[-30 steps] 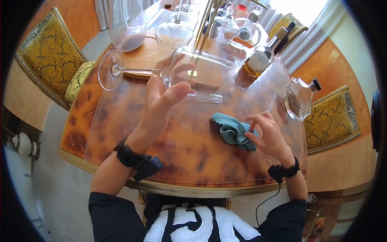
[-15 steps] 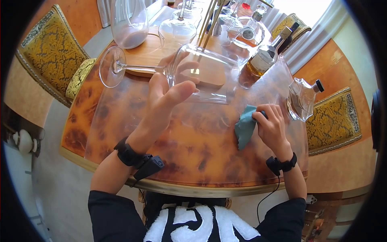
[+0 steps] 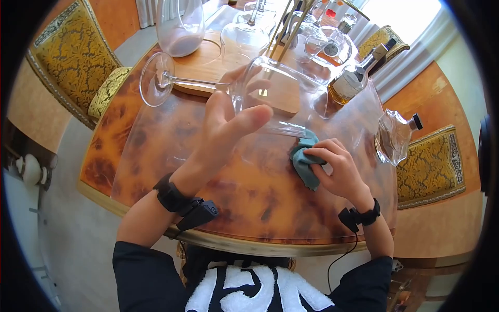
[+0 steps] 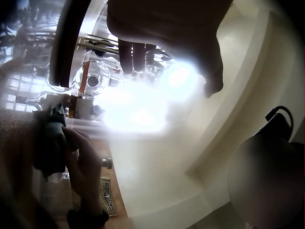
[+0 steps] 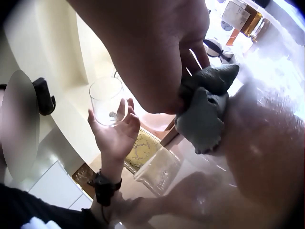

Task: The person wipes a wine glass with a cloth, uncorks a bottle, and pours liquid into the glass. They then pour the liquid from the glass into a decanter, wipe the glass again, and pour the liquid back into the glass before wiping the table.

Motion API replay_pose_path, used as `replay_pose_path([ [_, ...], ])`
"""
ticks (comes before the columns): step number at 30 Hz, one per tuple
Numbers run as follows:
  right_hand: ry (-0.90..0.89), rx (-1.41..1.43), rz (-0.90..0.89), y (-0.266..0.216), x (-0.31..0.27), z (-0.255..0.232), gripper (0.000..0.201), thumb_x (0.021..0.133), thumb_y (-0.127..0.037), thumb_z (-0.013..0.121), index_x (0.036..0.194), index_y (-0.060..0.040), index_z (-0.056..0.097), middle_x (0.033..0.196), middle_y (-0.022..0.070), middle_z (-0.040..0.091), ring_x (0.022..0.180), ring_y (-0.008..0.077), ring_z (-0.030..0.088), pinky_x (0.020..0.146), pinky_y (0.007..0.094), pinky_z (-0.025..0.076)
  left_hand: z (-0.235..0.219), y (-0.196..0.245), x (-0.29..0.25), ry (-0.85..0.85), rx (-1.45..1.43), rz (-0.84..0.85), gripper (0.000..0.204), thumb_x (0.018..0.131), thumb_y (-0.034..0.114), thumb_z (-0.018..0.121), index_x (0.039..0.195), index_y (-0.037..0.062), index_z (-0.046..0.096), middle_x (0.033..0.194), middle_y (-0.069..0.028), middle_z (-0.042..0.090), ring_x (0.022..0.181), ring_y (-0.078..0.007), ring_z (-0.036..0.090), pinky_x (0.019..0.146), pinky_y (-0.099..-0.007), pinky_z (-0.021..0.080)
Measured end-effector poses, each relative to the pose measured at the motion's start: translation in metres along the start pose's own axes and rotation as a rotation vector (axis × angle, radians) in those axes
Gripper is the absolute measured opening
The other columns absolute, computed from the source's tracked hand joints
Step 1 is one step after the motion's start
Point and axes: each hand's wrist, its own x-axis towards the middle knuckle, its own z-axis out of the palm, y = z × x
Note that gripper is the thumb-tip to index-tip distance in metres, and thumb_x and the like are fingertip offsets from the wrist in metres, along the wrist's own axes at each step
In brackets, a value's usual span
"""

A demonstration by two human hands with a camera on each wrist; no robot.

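In the head view my left hand (image 3: 218, 130) holds a clear stemmed glass (image 3: 283, 96) on its side, its foot to the left and its bowl to the right, with the fingers behind the bowl. The right wrist view shows that glass (image 5: 106, 101) between the thumb and fingers of my left hand (image 5: 116, 138). My right hand (image 3: 340, 171) pinches a crumpled blue-green cloth (image 3: 301, 164), just below and right of the glass's rim. Close up, bunched folds of the cloth (image 5: 202, 121) hang from my right hand (image 5: 157, 57).
Behind the glass are a decanter (image 3: 183, 44) and a wooden board (image 3: 208, 54). An amber bottle (image 3: 345, 86) and a faceted bottle (image 3: 392, 136) stand on the right of the table (image 3: 223, 208). Patterned chairs (image 3: 78, 47) flank it.
My right hand has picked up and bunched the cloth, lifting it rightward, then moving it back left toward the glass. The left hand and glass appear slightly farther right in the head view.
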Motion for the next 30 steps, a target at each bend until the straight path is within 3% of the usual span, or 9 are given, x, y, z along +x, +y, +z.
replay_pose_path([
  [1, -0.005, -0.002, -0.004, -0.002, -0.001, -0.006, 0.032, 0.077, -0.011, 0.077, 0.108, -0.01, 0.07, 0.105, 0.0085, 0.066, 0.104, 0.0357, 0.061, 0.093, 0.044, 0.05, -0.001, 0.0, -0.001, -0.037, -0.094, -0.004, 0.085, 0.084, 0.031, 0.079, 0.148, -0.0038, 0.035, 0.131, -0.0128, 0.057, 0.114, -0.0153, 0.057, 0.095, -0.0301, 0.048],
  [5, -0.086, -0.099, 0.032, -0.004, -0.008, -0.012, 0.058, 0.076, -0.029, 0.085, 0.126, -0.01, 0.062, 0.132, 0.0125, 0.06, 0.131, 0.0392, 0.047, 0.108, 0.0489, 0.041, 0.002, 0.001, -0.001, -0.034, -0.095, -0.009, 0.084, 0.085, 0.031, 0.079, 0.148, -0.0032, 0.035, 0.132, -0.0129, 0.056, 0.113, -0.015, 0.057, 0.094, -0.0295, 0.048],
  [7, -0.12, -0.15, 0.03, 0.004, -0.012, -0.007, 0.065, 0.074, -0.033, 0.086, 0.129, -0.01, 0.059, 0.139, 0.014, 0.056, 0.137, 0.0395, 0.042, 0.112, 0.0505, 0.037, 0.004, -0.001, 0.0, 0.013, 0.082, 0.008, 0.1, 0.081, 0.061, 0.07, 0.148, -0.0045, 0.035, 0.133, -0.0202, 0.058, 0.105, -0.0229, 0.062, 0.089, -0.0373, 0.053],
  [10, -0.02, -0.128, 0.001, 0.026, -0.013, 0.003, 0.066, 0.073, -0.033, 0.087, 0.129, -0.011, 0.058, 0.142, 0.0164, 0.052, 0.138, 0.041, 0.039, 0.114, 0.052, 0.034, 0.004, -0.002, 0.0, 0.011, 0.085, 0.0, 0.102, 0.081, 0.062, 0.07, 0.149, -0.0044, 0.034, 0.133, -0.019, 0.058, 0.105, -0.0228, 0.061, 0.089, -0.0371, 0.053],
  [19, -0.187, 0.22, 0.037, 0.032, 0.006, -0.008, 0.052, 0.076, -0.013, 0.085, 0.121, -0.0068, 0.06, 0.121, 0.0127, 0.063, 0.113, 0.0296, 0.063, 0.097, 0.04, 0.049, 0.005, 0.0, -0.001, -0.009, 0.118, -0.023, 0.106, 0.079, 0.067, 0.071, 0.15, -0.0016, 0.033, 0.134, -0.0155, 0.056, 0.106, -0.0217, 0.061, 0.09, -0.0376, 0.052],
  [22, -0.026, 0.532, 0.235, 0.027, 0.006, -0.014, 0.043, 0.075, -0.006, 0.082, 0.114, -0.0045, 0.063, 0.115, 0.0105, 0.063, 0.104, 0.0239, 0.065, 0.091, 0.0354, 0.051, 0.003, -0.001, 0.0, -0.016, 0.108, -0.025, 0.105, 0.079, 0.066, 0.071, 0.151, -0.0006, 0.033, 0.135, -0.0161, 0.055, 0.107, -0.0211, 0.061, 0.091, -0.0381, 0.052],
  [27, 0.168, 0.455, 0.104, 0.037, 0.011, -0.018, 0.036, 0.075, -0.002, 0.081, 0.107, -0.0002, 0.064, 0.113, 0.0108, 0.062, 0.105, 0.0248, 0.063, 0.094, 0.0335, 0.049, 0.002, -0.004, -0.001, -0.014, 0.113, -0.014, 0.104, 0.08, 0.065, 0.071, 0.151, -0.0005, 0.032, 0.135, -0.0167, 0.055, 0.107, -0.0214, 0.062, 0.091, -0.0387, 0.052],
  [29, 0.26, 0.267, -0.139, 0.031, 0.021, -0.026, 0.035, 0.079, 0.005, 0.074, 0.111, -0.0013, 0.062, 0.112, 0.0104, 0.062, 0.101, 0.0228, 0.065, 0.086, 0.0317, 0.053, -0.001, -0.005, -0.001, -0.014, 0.099, -0.029, 0.103, 0.08, 0.063, 0.071, 0.151, -0.0005, 0.032, 0.135, -0.0165, 0.055, 0.107, -0.0213, 0.062, 0.091, -0.0391, 0.052],
  [30, 0.257, 0.585, -0.026, 0.025, 0.022, -0.027, 0.038, 0.08, 0.009, 0.069, 0.115, -0.0019, 0.059, 0.111, 0.0101, 0.062, 0.098, 0.0205, 0.065, 0.08, 0.0298, 0.054, 0.0, -0.004, -0.001, -0.02, 0.108, -0.019, 0.103, 0.08, 0.063, 0.071, 0.151, -0.0005, 0.032, 0.135, -0.0165, 0.055, 0.107, -0.0213, 0.062, 0.091, -0.0391, 0.052],
])
